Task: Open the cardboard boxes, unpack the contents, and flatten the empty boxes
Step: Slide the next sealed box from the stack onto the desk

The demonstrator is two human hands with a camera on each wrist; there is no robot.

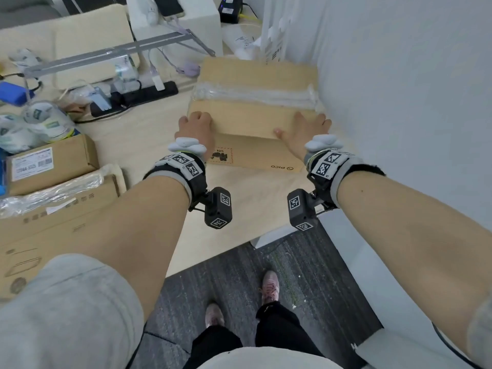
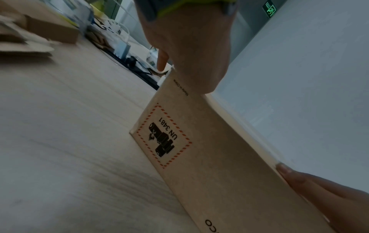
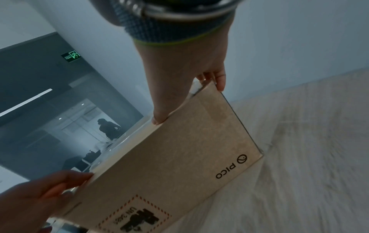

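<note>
A brown cardboard box point(image 1: 253, 113) marked PICO, with a UN 3481 label on its near side, stands on the light wooden table point(image 1: 149, 134). Clear tape runs across its closed top. My left hand point(image 1: 197, 126) holds the near-left top corner, fingers on the lid and thumb down the front face. At the near-right corner, my right hand point(image 1: 303, 129) grips with its thumb along the top edge and fingers over the right side. The left wrist view shows the labelled box point(image 2: 179, 157) side, and the right wrist view shows the box point(image 3: 179, 157) with fingertips point(image 3: 219, 82) hooked round its far corner.
Two more cardboard boxes point(image 1: 53, 163) point(image 1: 53, 214) lie at the left. Beyond them are bubble-wrapped items point(image 1: 40, 123), a black power strip point(image 1: 138, 97) and cables. A white wall point(image 1: 399, 102) stands close on the right. The table's front edge point(image 1: 213, 257) is near my legs.
</note>
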